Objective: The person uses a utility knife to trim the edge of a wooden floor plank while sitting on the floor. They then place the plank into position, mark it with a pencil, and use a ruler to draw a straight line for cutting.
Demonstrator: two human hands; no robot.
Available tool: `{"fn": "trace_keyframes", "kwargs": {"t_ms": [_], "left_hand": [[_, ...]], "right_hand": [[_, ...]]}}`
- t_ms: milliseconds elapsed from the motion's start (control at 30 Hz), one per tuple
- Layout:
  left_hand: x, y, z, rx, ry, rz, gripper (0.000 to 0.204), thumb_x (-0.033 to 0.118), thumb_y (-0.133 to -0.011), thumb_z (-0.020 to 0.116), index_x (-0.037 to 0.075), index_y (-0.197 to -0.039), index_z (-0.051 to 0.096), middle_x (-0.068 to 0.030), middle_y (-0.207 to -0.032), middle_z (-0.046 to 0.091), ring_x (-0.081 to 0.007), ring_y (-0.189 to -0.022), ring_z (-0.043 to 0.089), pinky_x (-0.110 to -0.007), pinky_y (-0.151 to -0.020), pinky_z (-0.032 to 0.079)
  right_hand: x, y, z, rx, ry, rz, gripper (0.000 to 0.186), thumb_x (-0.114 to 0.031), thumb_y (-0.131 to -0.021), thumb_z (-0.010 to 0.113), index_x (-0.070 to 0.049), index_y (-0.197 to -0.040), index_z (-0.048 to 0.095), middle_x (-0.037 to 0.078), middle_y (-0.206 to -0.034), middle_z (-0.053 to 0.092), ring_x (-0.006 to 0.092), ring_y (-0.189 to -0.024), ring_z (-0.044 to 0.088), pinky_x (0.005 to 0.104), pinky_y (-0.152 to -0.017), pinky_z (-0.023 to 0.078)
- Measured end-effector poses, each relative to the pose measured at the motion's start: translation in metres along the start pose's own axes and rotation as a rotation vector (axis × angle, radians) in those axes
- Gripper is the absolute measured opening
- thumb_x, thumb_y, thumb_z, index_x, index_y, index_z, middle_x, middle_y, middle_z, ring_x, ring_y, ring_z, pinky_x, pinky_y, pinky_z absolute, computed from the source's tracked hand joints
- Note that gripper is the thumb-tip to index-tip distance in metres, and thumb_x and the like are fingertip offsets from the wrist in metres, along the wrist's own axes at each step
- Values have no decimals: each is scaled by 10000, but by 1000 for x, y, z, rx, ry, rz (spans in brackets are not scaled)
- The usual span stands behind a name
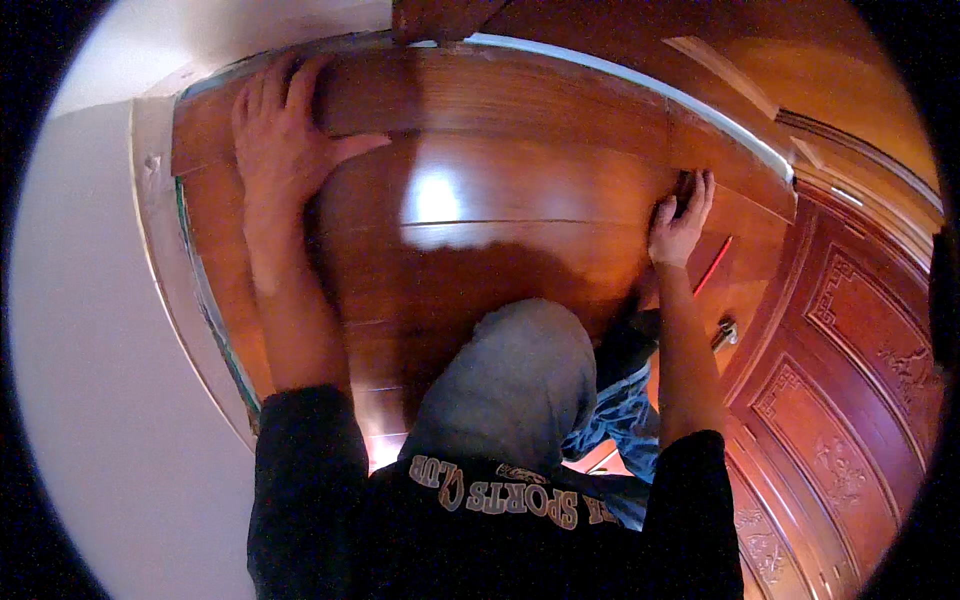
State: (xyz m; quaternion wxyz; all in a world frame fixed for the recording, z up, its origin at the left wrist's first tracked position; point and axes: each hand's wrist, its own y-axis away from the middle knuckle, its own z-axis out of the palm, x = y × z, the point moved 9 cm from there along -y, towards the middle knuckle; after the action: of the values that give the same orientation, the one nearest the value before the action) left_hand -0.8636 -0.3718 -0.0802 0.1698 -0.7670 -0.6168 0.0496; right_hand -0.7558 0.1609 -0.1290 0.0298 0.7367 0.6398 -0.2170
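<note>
My left hand (285,130) lies open with fingers and thumb spread on a glossy reddish-brown floorboard (500,180), at the far left end of the boards. Farther right, my right hand (682,225) rests on the same run of boards with its fingers stretched out and the thumb apart. A small dark patch shows between that thumb and the fingers; I cannot make out whether it is a gap or a shadow. A red pencil (712,267) lies on the boards just right of my right wrist. Nearer me sits a hammer (725,332) with a shiny metal head, partly visible.
A pale wall (80,250) rises on the left, with a narrow gap beside the floor. Along the far edge runs a whitish strip (620,70) under brown woodwork. Carved red-brown wooden panels (840,400) stand at the right. My grey-covered knee (520,370) is in front.
</note>
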Motion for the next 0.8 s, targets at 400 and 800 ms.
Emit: {"fn": "trace_keyframes", "kwargs": {"t_ms": [400, 800], "left_hand": [[5, -4, 5, -32, 17, 17, 1054, 798, -572, 845, 171, -1401, 672, -159, -1469, 629, -383, -1382, 566, -578, -1140, 429], [3, 4, 11, -60, 6, 37, 1014, 786, -609, 847, 162, -1389, 671, -180, -1493, 597, -397, -1390, 551, -583, -1122, 437]], "right_hand": [[8, 1, 0, 21, 26, -21, 594, -109, -996, 573, -16, -1573, 466, 249, -1695, 363, 439, -1567, 358, 485, -1293, 313], [4, 5, 4, 14, 45, -24, 599, -148, -1009, 570, -3, -1578, 450, 250, -1676, 381, 455, -1540, 388, 488, -1273, 344]]}}
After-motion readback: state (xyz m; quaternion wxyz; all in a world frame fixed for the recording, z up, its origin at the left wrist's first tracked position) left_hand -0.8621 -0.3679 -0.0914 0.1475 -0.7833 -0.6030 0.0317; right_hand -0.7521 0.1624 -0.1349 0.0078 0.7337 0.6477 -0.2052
